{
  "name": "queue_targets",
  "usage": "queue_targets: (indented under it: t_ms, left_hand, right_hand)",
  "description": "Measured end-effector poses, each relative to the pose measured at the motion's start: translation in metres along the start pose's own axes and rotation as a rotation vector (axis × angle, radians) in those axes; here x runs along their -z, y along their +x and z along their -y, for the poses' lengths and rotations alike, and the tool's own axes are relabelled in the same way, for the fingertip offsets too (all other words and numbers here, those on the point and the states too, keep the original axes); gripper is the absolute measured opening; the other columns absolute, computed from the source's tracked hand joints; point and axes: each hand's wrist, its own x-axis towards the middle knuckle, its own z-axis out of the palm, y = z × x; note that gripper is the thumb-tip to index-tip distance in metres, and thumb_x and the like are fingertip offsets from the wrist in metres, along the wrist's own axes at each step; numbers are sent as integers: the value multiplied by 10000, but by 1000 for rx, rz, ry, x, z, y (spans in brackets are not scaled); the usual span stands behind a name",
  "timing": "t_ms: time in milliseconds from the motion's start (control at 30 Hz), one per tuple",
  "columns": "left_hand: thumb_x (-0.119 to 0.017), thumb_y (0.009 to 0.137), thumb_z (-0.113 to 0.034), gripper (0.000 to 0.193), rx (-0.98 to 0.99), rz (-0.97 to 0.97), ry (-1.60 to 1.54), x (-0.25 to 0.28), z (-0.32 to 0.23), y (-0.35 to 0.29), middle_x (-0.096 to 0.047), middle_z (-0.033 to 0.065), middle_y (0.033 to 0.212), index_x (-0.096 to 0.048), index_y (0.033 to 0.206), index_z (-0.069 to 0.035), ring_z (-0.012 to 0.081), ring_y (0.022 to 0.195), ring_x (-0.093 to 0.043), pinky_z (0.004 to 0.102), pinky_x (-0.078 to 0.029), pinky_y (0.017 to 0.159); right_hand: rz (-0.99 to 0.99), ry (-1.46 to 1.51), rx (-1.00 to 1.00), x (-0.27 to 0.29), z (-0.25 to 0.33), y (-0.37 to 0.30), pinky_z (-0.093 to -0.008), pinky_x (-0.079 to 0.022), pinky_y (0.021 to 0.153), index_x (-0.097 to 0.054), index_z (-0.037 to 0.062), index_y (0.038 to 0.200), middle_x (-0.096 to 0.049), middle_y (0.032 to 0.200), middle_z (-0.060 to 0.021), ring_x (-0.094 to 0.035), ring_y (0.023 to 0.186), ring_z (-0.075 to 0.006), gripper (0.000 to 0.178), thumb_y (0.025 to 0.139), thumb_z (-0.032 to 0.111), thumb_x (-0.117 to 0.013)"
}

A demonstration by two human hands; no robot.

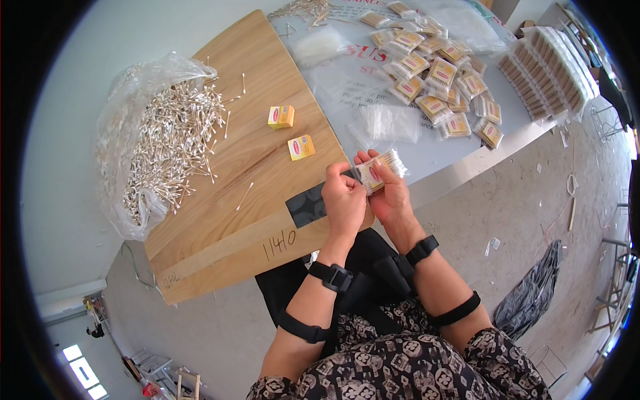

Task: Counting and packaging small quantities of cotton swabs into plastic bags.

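Note:
My right hand (392, 197) holds a small clear packet of cotton swabs (378, 172) above the table's near edge, thumb across its front. White swab tips show at the packet's right end. My left hand (345, 201) is closed at the packet's left end, its fingertips pinching the plastic there. Left of my hands, two small stacks of yellow cards lie on the wooden board: an upper card stack (281, 117) and a lower card stack (301, 147). Beyond the packet lies a pile of clear empty bags (390, 124).
A large plastic bag of loose cotton swabs (175, 143) spills onto the wooden board (267, 67) at left. Filled swab packets (441, 75) are heaped at the back right. Stacked bundles (548, 75) stand at the far right corner. A black plastic bag (531, 290) lies on the floor.

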Motion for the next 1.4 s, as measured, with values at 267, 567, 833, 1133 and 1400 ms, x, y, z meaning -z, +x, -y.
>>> queue_targets:
  t_ms: [267,567,833,1133,1400]
  left_hand:
    - [-539,743,140,404,-140,131,165,-1,-1,10,-591,56,684,-495,1133,43,79,608,-544,219,-446,581]
    - [-568,733,124,278,-329,-13,543,-5,-2,10,-598,67,646,-501,982,21,84,590,-562,237,-455,565]
    - [-614,738,102,365,-49,48,224,2,-12,5,-620,66,683,-508,1082,34,102,591,-575,234,-461,551]
    - [-628,763,81,461,-68,114,296,11,-7,6,-647,91,729,-470,1196,49,110,597,-599,222,-457,502]
    - [-619,795,74,483,166,51,94,6,-31,-18,-652,114,764,-432,1240,74,125,589,-604,220,-425,450]
  right_hand:
    - [11,18,28,3,-2,1,-421,-467,1011,-453,-47,1275,-596,1230,-199,-576,1152,-299,404,900,23,-586]
    - [-10,-24,-10,0,-1,-5,-432,-463,1011,-458,-36,1280,-591,1236,-190,-571,1149,-304,386,916,34,-566]
    - [2,71,-1,4,4,-1,-447,-465,1016,-467,-41,1267,-583,1244,-206,-577,1147,-319,372,931,75,-576]
    - [3,85,-38,6,0,1,-445,-479,1006,-462,-48,1273,-602,1213,-213,-575,1158,-333,393,941,117,-591]
    - [11,10,29,-3,-1,-7,-438,-485,999,-441,-55,1285,-581,1245,-220,-562,1183,-328,413,942,117,-594]
